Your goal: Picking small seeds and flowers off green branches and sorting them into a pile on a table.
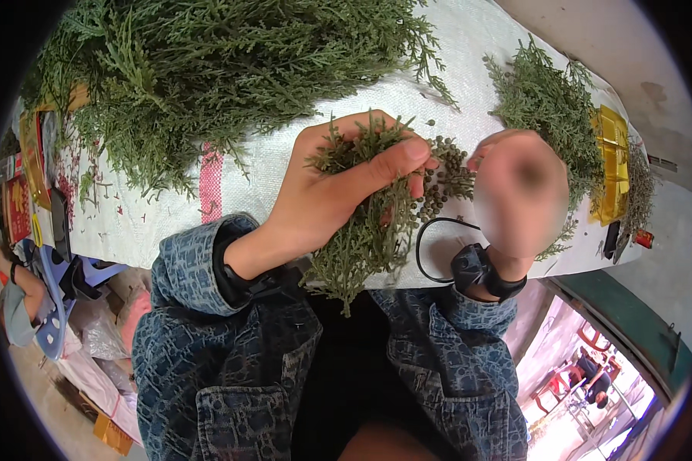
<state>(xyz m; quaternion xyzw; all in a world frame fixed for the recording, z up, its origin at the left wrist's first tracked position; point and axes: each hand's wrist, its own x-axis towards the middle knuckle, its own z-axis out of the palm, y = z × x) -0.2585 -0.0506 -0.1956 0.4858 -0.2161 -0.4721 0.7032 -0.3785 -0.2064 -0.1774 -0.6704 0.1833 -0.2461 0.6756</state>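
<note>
A person in a blue patterned jacket (242, 369) of denim-like cloth sits at a white woven sheet (257, 165), where a heap of small round seeds (436, 194), dull green to brown, lies loosely gathered. Just left of the heap, the person's left hand (342, 180) closes around a bunch of green sprigs (350, 257), its thumb pressed over the scaly, feathery foliage, with tips spilling above and below the grip. Just right of the heap, the right hand (519, 196) is raised with its fingers curled in; a blur covers most of it, so whether it holds anything cannot be told. A black strap (480, 269) rings that wrist, below and right of the seeds, and a thin black loop of cord (420, 250) curves out just below them. Beyond the heap and to its left spreads a large, dense pile of cut greenery (231, 69), its fringed ends trailing over the coarse weave. A smaller tuft of greenery (546, 107) lies beyond the heap to its right, next to a glossy yellow plastic tray (613, 150). Well left of the seeds, a pinkish-red stripe (211, 188) runs through the sheet.
</note>
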